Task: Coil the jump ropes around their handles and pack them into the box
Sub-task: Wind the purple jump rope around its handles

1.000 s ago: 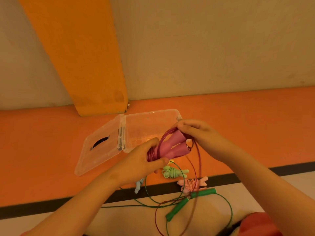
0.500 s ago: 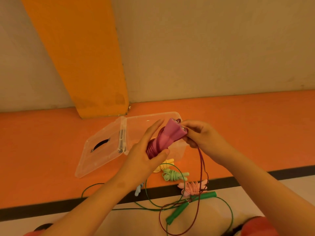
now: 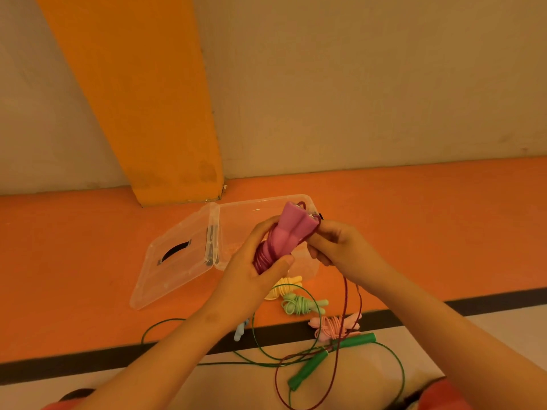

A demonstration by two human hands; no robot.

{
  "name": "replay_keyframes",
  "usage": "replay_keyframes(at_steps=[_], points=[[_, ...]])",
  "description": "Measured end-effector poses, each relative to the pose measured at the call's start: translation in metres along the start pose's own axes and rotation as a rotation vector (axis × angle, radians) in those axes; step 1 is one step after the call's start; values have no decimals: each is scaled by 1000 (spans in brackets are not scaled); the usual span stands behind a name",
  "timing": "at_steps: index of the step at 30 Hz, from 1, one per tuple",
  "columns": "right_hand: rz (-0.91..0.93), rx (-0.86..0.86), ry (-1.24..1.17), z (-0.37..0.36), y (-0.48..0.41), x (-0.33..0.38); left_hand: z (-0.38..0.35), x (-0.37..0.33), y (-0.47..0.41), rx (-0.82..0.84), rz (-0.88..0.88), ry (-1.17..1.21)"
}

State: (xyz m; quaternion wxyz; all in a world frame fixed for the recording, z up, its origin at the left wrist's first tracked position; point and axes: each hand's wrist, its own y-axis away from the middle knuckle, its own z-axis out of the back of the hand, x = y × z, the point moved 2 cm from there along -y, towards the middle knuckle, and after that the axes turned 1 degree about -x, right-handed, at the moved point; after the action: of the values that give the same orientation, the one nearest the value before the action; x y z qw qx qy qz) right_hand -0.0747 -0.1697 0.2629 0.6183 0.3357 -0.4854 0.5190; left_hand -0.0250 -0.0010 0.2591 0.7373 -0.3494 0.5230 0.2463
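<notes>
In the head view, the paired pink handles (image 3: pixel 289 230), partly wound with dark red cord (image 3: pixel 345 294), are gripped by the left hand (image 3: pixel 251 279) in front of the open clear box (image 3: pixel 236 220). The cord is pinched by the right hand (image 3: pixel 340 247) at the handle tops.

Orange pillar (image 3: pixel 154 113) against beige wall (image 3: pixel 355 84), orange floor (image 3: pixel 414 217), black stripe (image 3: pixel 473 303).

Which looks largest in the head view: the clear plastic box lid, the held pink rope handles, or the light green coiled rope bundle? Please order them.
1. clear plastic box lid
2. pink rope handles, though they are nearer the camera, so this rank is unsure
3. light green coiled rope bundle
</notes>
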Motion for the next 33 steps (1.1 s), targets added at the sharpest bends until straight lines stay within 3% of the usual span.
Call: replay_keyframes(at_steps=[6,11,15,23,27,30,33], points=[[25,69,130,-21,7,-8,0,0,-4,-63,57,119],[15,105,198,-21,8,-9,4,-3,-3,-65,16,31],[-34,142,290,-22,8,-10,7,6,-1,-103,83,49],[54,55,694,-16,15,-16,40,11,-16,-295,162,-19],[118,15,845,-14,16,-7,59,20,-19,-353,270,-199],[236,2,913,-15,16,3,63,27,-18,-243,299,-501],[455,-14,942,-27,18,17,49,32,-11,20,359,-757]])
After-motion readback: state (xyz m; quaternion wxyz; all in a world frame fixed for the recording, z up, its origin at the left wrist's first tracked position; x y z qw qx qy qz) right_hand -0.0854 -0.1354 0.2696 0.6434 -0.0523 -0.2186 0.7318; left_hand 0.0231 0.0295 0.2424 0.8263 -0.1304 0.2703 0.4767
